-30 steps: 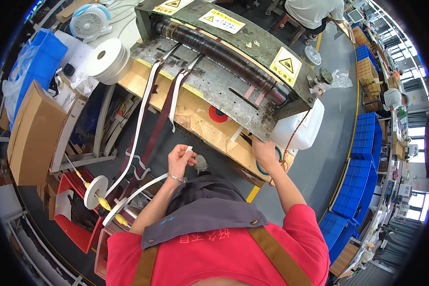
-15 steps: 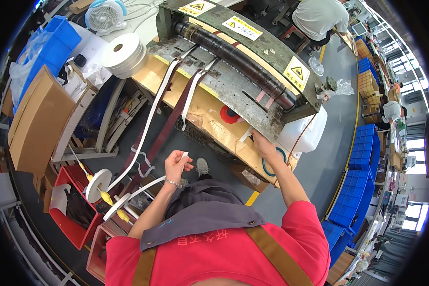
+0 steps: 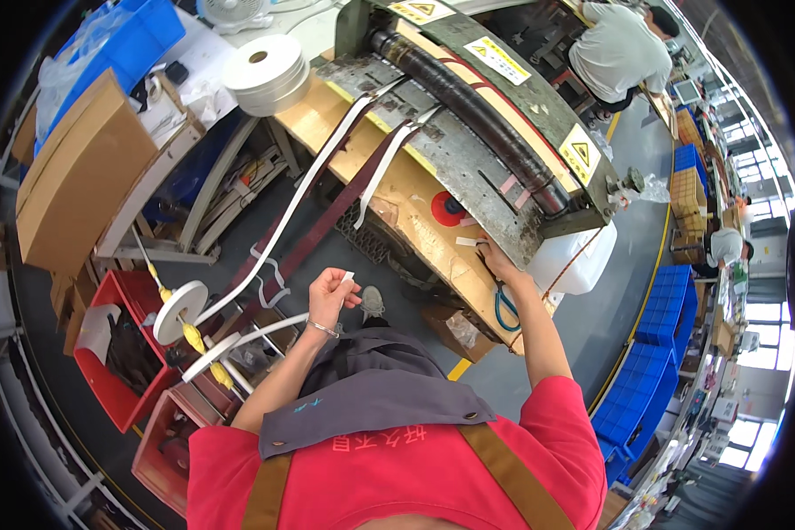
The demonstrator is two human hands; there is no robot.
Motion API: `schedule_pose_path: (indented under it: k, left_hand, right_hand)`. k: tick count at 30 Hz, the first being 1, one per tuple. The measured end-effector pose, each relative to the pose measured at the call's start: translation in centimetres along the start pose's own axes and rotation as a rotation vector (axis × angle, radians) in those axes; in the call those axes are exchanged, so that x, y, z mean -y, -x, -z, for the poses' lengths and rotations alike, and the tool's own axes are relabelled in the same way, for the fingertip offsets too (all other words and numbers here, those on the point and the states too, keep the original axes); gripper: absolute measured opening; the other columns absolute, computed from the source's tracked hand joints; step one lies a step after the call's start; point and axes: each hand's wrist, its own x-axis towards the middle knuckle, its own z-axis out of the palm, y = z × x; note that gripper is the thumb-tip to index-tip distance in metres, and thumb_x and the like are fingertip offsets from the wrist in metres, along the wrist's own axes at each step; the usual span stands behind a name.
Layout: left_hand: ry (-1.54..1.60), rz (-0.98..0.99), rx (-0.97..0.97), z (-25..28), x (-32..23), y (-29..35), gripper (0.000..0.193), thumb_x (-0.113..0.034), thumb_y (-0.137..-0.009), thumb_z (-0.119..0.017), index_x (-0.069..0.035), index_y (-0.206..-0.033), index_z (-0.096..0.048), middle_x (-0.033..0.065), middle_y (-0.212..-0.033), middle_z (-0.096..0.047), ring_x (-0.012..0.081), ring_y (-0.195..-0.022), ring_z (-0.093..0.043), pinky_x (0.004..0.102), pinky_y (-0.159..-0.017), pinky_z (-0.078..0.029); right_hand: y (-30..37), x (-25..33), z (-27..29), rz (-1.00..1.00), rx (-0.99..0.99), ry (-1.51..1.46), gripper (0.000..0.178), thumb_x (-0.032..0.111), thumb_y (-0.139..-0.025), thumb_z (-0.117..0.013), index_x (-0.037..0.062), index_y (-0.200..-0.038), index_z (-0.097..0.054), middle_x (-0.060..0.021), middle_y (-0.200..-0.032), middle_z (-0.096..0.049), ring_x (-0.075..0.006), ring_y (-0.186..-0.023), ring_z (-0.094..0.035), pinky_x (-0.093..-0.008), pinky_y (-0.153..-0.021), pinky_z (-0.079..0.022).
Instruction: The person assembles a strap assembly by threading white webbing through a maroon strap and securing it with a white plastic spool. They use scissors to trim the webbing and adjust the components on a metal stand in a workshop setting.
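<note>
My left hand (image 3: 329, 296) is closed in a pinch on the end of a white strip (image 3: 348, 276); the strip runs behind the wrist toward the lower white reel (image 3: 212, 358). My right hand (image 3: 501, 262) is at the front edge of the wooden bench (image 3: 397, 212), its fingers curled around something dark and too small to make out. A short white piece (image 3: 470, 241) lies by its fingertips. A teal loop (image 3: 503, 309) rests beside the right wrist. Beyond stands a roller machine (image 3: 468, 115), with white strips (image 3: 318, 168) and maroon bands (image 3: 336, 212) leading up to it.
A stack of white rolls (image 3: 265, 75) stands on the bench's left end. A red disc (image 3: 448, 208) lies under the metal plate. Red bins (image 3: 119, 353) and an upper white reel (image 3: 181, 314) are at lower left. Blue crates (image 3: 640, 353) line the right; a co-worker (image 3: 623, 53) sits beyond.
The view has shifted, so the machine and bench appear farther right and lower. My right hand now shows a dark thing at its fingers, with the white piece beside it. The left hand keeps its pinch.
</note>
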Motion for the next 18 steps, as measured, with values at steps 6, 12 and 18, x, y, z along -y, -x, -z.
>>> schedule_pose_path:
  k: [6, 12, 18]
  left_hand:
    - [0.065, -0.007, -0.037, 0.9, 1.1, 0.8, 0.009, -0.008, -0.083, -0.051, -0.001, -0.088, -0.049, 0.0082, -0.073, -0.06, 0.0114, -0.055, -0.058, 0.0194, -0.047, -0.044]
    - [0.119, -0.015, -0.065, 1.4, 1.0, 1.5, 0.008, -0.009, -0.082, -0.052, -0.002, -0.088, -0.05, 0.0062, -0.071, -0.059, 0.0096, -0.053, -0.057, 0.0178, -0.045, -0.042]
    - [0.02, -0.009, -0.108, 3.4, -0.1, 1.8, 0.008, -0.008, -0.082, -0.052, -0.003, -0.088, -0.05, 0.0037, -0.066, -0.057, 0.0047, -0.044, -0.048, 0.0158, -0.038, -0.034]
  right_hand:
    - [1.1, 1.0, -0.8, 0.012, -0.15, -0.006, 0.009, 0.01, -0.077, -0.052, 0.0039, -0.083, -0.052, -0.015, -0.073, -0.053, -0.0309, -0.071, -0.052, -0.0384, -0.065, -0.041]
    - [2.6, 4.3, 0.4, 0.337, -0.368, -0.001, 0.016, -0.001, -0.073, -0.054, 0.0033, -0.088, -0.055, -0.0135, -0.08, -0.054, -0.031, -0.071, -0.053, -0.0372, -0.062, -0.043]
    - [10.3, 11.4, 4.2, 0.16, -0.149, -0.34, 0.014, -0.005, -0.069, -0.054, 0.002, -0.081, -0.057, -0.0116, -0.069, -0.052, -0.0275, -0.063, -0.052, -0.033, -0.058, -0.043]
